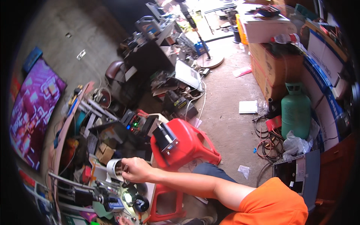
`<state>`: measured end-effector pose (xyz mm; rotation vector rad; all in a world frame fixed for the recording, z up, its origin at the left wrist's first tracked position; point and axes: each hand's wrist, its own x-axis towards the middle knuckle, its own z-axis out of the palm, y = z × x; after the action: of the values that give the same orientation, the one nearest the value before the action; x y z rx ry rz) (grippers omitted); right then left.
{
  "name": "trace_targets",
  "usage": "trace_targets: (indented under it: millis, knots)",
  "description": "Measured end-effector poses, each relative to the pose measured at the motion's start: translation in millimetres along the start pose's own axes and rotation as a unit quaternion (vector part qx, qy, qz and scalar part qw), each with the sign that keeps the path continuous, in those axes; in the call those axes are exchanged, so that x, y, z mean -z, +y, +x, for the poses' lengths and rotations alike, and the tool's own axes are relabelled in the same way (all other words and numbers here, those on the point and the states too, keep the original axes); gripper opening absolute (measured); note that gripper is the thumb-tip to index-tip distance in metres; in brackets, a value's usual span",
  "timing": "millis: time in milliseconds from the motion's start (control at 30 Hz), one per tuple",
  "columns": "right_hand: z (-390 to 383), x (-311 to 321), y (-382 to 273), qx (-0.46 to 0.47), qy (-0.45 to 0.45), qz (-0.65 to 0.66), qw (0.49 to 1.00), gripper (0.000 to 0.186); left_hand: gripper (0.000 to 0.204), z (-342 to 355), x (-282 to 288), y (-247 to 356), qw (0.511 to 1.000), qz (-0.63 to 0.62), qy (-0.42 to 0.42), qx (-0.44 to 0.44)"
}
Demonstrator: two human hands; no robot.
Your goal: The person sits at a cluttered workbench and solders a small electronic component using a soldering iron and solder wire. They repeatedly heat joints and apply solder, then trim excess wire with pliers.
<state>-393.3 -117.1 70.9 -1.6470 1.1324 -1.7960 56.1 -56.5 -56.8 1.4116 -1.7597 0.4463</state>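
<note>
My right arm in an orange sleeve stretches left across the view to the cluttered workbench. At its end my right hand [135, 170] has its fingers closed at the rim of a white, round, hollow thing [112, 169], whose exact kind I cannot make out. Just below that, a bright light [128, 198] shines beside a dark round object [141, 203]. At the bottom edge, a small part of my left hand [123, 220] shows among small items; its fingers are mostly hidden. A blue-and-white box [113, 204] lies close to it.
A red plastic stool [183, 140] beside the bench carries a black metal-ended device [165, 137]. Farther off stand a green gas cylinder [295, 110], cardboard boxes [275, 71] and a stand with a round base [210, 61]. Cables [270, 142] lie on the floor. A purple patterned screen [37, 112] is at left.
</note>
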Motion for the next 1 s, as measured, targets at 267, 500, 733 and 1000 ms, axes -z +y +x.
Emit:
trace_targets:
  millis: [267,500,733,1000]
  knots:
    - [7,65,12,0.033,0.101,0.014,0.994,0.016,0.021,17,25,74,1.000,0.011,0.008,-0.007]
    - [-28,95,-17,0.022,0.096,0.006,0.995,0.017,0.022,48,5,56,0.993,0.055,0.024,-0.101]
    - [-20,95,-72,0.085,0.037,-0.030,0.995,0.018,0.025,58,4,88,0.998,0.032,-0.026,-0.036]
    - [-14,109,-49,0.078,0.043,0.070,0.994,0.021,0.027,74,32,128,0.995,0.054,-0.079,-0.012]
